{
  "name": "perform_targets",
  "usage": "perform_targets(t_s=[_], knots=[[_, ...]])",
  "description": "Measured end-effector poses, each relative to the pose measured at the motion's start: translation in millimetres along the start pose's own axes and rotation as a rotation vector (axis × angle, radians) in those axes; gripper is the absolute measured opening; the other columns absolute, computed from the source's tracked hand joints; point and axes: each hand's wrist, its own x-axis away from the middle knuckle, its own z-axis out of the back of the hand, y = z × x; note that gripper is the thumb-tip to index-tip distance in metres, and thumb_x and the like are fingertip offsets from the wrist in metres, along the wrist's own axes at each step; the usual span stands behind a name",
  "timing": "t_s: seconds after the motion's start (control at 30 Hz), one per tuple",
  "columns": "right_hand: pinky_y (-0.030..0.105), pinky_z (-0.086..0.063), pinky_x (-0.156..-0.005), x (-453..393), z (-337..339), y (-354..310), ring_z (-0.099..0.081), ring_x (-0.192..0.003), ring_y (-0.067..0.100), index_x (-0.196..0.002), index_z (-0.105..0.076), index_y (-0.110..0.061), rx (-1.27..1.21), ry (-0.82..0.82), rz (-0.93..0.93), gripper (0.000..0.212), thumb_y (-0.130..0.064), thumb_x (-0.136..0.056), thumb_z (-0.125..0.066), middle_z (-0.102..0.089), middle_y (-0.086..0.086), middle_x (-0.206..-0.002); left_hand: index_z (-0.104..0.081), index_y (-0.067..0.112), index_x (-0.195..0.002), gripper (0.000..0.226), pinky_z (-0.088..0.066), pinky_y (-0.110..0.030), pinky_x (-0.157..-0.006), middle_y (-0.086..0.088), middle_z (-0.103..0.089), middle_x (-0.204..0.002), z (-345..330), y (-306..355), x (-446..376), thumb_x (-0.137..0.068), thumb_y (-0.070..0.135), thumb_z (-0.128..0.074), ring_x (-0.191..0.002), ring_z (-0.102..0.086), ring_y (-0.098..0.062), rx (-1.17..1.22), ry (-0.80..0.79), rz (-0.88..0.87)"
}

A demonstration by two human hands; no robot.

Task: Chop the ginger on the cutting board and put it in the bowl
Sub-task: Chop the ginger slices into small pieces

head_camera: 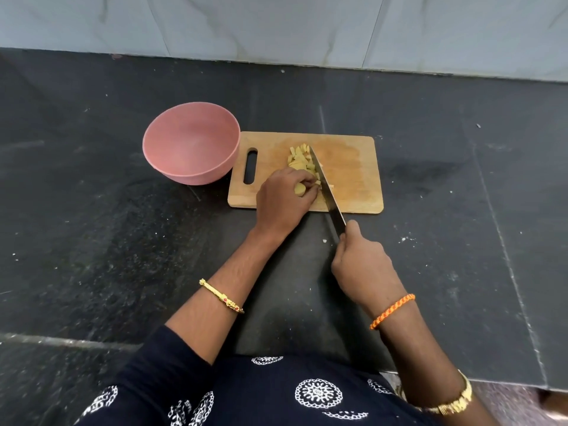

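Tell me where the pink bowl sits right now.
In the head view, the pink bowl stands on the dark counter, left of centre, against the handle end of the cutting board.
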Motion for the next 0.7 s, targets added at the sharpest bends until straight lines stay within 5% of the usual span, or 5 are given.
perform_targets(t_s=[0.1,0.43,0.57,0.7], knots=[[0.048,-0.052,-0.074,9,3,10,-0.060,-0.079,0.040,-0.096,-0.038,-0.016,-0.071,0.004,0.008,0.017,-0.030,-0.100,-0.030,-0.058,0.017,-0.084,-0.072,0.019,-0.095,0.016,-0.053,-0.035,-0.073,0.005,-0.070,-0.089,4,-1,0,-0.080,0.024,-0.071,-0.086,-0.061,-0.011,0.004,-0.007,0.004],[0.032,-0.031,-0.061,-20,26,16,-0.050,-0.072,0.036,-0.085,-0.038,-0.011,-0.178,0.133,0.037,0.020,-0.024,-0.100,-0.034,-0.052,0.012,-0.070,-0.071,0.016,-0.106,0.023,-0.053,-0.032,-0.086,0.003,-0.072,-0.097,20,-4,-9,-0.084,0.022,-0.067,-0.094,-0.064,-0.009,0.038,-0.071,0.019],[0.036,-0.040,-0.065,-27,21,12,-0.053,-0.077,0.038,-0.092,-0.042,-0.009,-0.165,0.128,-0.006,0.019,-0.024,-0.100,-0.033,-0.052,0.013,-0.074,-0.068,0.017,-0.107,0.032,-0.051,-0.032,-0.086,0.006,-0.067,-0.090,20,-12,-9,-0.076,0.022,-0.076,-0.092,-0.060,-0.008,0.076,0.013,0.061],[0.043,-0.049,-0.071,-24,9,1,-0.056,-0.079,0.043,-0.093,-0.039,-0.015,-0.150,0.126,0.004,0.015,-0.026,-0.100,-0.032,-0.056,0.020,-0.082,-0.050,0.015,-0.128,0.063,-0.042,-0.025,-0.079,0.004,-0.055,-0.106,17,-18,-11,-0.074,0.034,-0.076,-0.096,-0.049,-0.007,0.049,0.059,0.219]])
